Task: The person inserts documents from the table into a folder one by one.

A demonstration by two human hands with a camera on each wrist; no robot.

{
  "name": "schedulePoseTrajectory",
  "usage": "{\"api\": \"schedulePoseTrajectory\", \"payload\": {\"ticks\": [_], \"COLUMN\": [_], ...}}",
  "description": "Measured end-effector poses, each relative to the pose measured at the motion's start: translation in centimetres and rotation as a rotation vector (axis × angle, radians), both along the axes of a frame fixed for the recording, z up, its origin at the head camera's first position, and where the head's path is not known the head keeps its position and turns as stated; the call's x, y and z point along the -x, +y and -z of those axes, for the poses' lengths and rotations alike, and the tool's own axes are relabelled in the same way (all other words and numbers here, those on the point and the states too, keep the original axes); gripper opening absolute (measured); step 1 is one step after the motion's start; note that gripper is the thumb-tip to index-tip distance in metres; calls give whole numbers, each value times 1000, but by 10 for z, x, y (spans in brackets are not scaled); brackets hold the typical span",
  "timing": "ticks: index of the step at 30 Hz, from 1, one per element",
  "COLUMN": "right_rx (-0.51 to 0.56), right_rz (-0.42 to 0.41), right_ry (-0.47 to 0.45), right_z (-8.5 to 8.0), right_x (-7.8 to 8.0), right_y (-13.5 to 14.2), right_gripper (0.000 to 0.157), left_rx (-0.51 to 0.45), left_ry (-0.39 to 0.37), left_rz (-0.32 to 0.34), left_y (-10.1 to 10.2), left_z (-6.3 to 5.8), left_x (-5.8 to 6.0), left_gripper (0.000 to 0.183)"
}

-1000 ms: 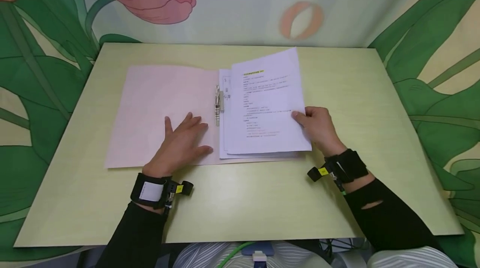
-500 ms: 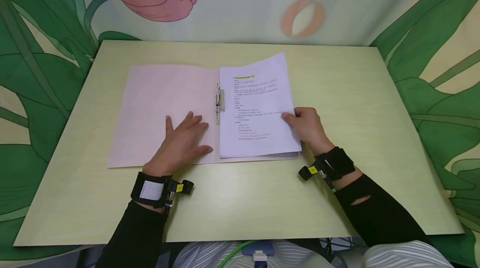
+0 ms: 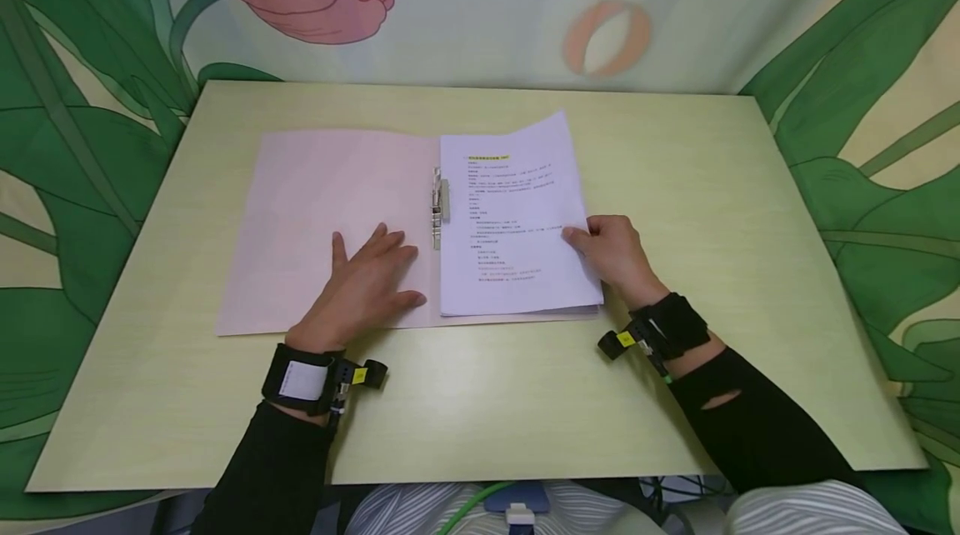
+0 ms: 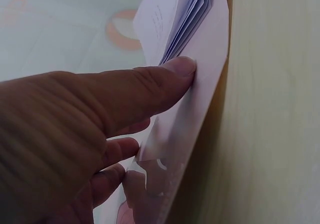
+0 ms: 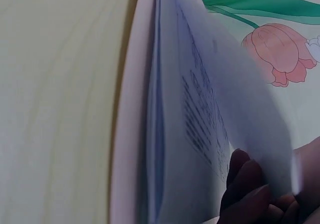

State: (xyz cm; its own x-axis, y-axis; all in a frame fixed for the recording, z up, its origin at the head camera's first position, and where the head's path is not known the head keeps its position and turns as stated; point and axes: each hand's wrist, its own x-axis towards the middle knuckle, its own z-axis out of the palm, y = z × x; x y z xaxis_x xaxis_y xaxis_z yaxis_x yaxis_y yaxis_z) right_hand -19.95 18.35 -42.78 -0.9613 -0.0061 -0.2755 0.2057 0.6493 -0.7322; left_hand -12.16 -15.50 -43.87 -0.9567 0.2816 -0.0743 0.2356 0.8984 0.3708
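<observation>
A pale pink folder (image 3: 322,185) lies spread on the table, with a metal clip (image 3: 437,208) near its fold. Printed sheets (image 3: 517,218) cover its right side, left edge beside the clip; whether the clip holds them I cannot tell. My right hand (image 3: 617,258) pinches the top sheet's right edge, thumb above and fingers beneath. In the right wrist view, that sheet (image 5: 250,98) stands lifted off the pages under it. My left hand (image 3: 356,289) rests, fingers spread, on the folder's left cover. In the left wrist view, the thumb (image 4: 182,68) touches the folder's glossy surface.
The light wooden table (image 3: 510,402) reaches around the folder on all sides. Behind it hangs a curtain (image 3: 480,10) printed with flowers and leaves. A green cable (image 3: 472,506) runs below the table's front edge.
My right hand has shifted left with the top sheet, whose left edge now lies against the clip over the lower pages. My left hand has stayed in place.
</observation>
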Motion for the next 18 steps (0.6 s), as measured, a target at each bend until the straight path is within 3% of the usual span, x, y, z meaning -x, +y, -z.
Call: {"api": "schedulePoseTrajectory", "payload": {"ticks": [3,6,11,15,18], "right_rx": [-71,-210,-413,-370,-319], "right_rz": [-41,-89,-127,-196,-312], "right_ry": [41,93,130,183,199], "right_z": [-1,-2,-19,-37,-42], "right_x": [0,0,4,12,12], "right_y": [1,3,11,-1,-27], "right_gripper": [36,43,47,34,26], "left_rx": [-3,-7,-12,-29,-77], "left_ry": [2,0,40,80,0], "left_rz": [-1,-7,-14,-38,-78], "left_y": [0,-2,-4,-3,-2], "left_z": [0,1,1,-8,-23], "left_x": [-1,-2,-4,3,19], "left_gripper": [70,70,62,52,49]}}
